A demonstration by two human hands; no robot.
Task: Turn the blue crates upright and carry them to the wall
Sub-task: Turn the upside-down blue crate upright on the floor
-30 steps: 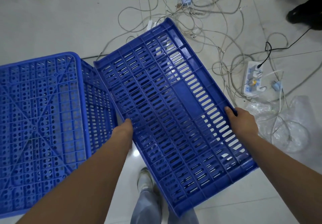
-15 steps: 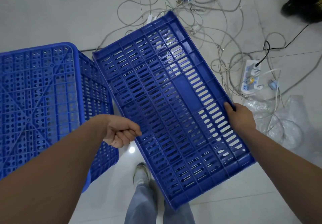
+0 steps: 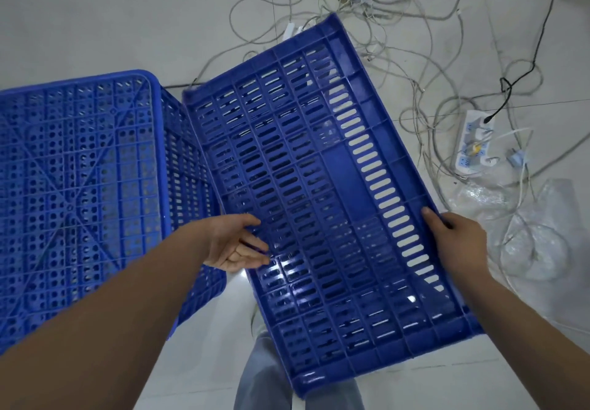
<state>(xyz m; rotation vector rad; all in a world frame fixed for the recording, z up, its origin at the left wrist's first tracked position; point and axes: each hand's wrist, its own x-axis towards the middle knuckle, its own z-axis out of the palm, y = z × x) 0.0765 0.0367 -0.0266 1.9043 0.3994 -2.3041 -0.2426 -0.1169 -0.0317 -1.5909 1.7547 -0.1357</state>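
A blue slotted crate (image 3: 332, 167) is tipped up in front of me, its long side wall facing the camera. My right hand (image 3: 459, 237) grips its right rim. My left hand (image 3: 238, 242) hovers palm-up at the crate's left edge, fingers spread, holding nothing; whether the fingertips touch the wall I cannot tell. A second blue crate (image 3: 79, 192) lies upside down on the floor to the left, its perforated bottom facing up, close beside the held crate.
Tangled grey cables (image 3: 399, 26) spread over the white tiled floor beyond the crates. A white power strip (image 3: 472, 143) with plugs lies at the right, clear plastic wrap (image 3: 526, 234) below it. My trouser leg and shoe show under the held crate.
My left hand came off the crate's left edge, curled into a fist, and now is spread palm-up beside the crate. The right hand keeps its grip.
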